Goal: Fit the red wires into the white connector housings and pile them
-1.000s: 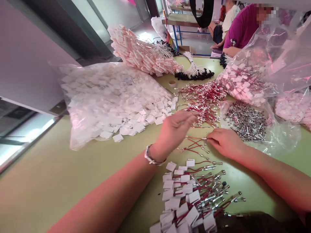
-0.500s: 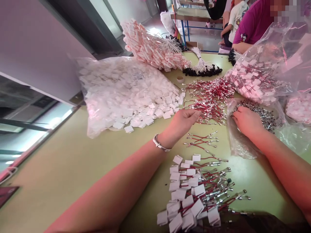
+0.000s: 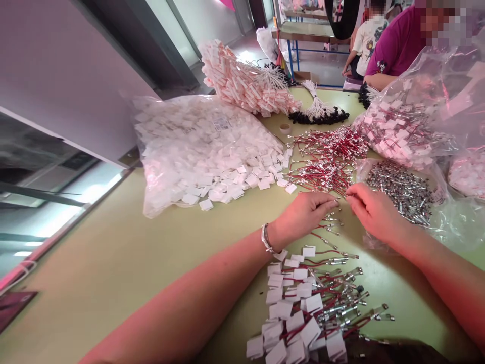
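change: half a second ago our right hand [image 3: 373, 212] was reaching into the clear bag of small metal cylinders [image 3: 401, 189]; now we are bringing it back out to meet our left hand [image 3: 303, 215] over the green table [image 3: 113, 263].
left hand move: it was hovering at the loose red wires [image 3: 326, 162]; now we are lowering it toward the few red leads [image 3: 328, 230] lying apart.
meaning: we are judging that a piece has been fetched and that the two hands are joining parts.
left grip: fingers are curling nearly closed, pinching at something thin; we cannot tell what.
right grip: fingertips are pinching together; whatever is between them is too small to make out.
pose: both forearms are converging, fingertips almost touching, palms turning down.
nearby: finished leads with white tags [image 3: 299, 308] are piling up close to us; the bag of white tags [image 3: 204, 146] is sitting on the left.
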A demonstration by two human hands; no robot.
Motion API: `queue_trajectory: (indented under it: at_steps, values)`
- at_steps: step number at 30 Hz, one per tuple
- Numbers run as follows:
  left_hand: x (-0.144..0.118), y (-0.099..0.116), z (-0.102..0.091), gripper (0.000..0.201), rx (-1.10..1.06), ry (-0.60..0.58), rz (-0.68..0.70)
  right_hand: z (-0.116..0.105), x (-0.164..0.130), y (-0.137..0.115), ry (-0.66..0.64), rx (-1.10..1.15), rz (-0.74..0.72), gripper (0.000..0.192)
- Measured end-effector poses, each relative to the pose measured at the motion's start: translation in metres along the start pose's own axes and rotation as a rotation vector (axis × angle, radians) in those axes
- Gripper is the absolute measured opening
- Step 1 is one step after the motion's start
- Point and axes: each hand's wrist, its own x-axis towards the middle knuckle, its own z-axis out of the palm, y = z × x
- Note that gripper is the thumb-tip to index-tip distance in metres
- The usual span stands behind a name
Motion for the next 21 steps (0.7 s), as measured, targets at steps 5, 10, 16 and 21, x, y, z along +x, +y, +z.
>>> queue_trajectory:
  at_steps: [5, 10, 16, 21]
  values:
    - [-0.001, -0.004, 0.000, 0.029, 0.021, -0.037, 0.043, 0.014, -0.003, -0.003, 0.031, 0.237, -0.051, 0.018]
    - [-0.005, -0.011, -0.004, 0.029, 0.318, -0.060, 0.252, 0.007, -0.002, -0.001, -0.101, 0.387, 0.026, 0.020]
    - [-0.015, -0.009, 0.001, 0.033, 0.761, -0.138, 0.580, -0.001, -0.009, -0.007, -0.405, 0.487, 0.264, 0.026]
    - [-0.010, -0.009, -0.004, 0.033, 0.624, -0.071, 0.410, -0.007, -0.004, -0.007, -0.191, 0.494, 0.164, 0.024]
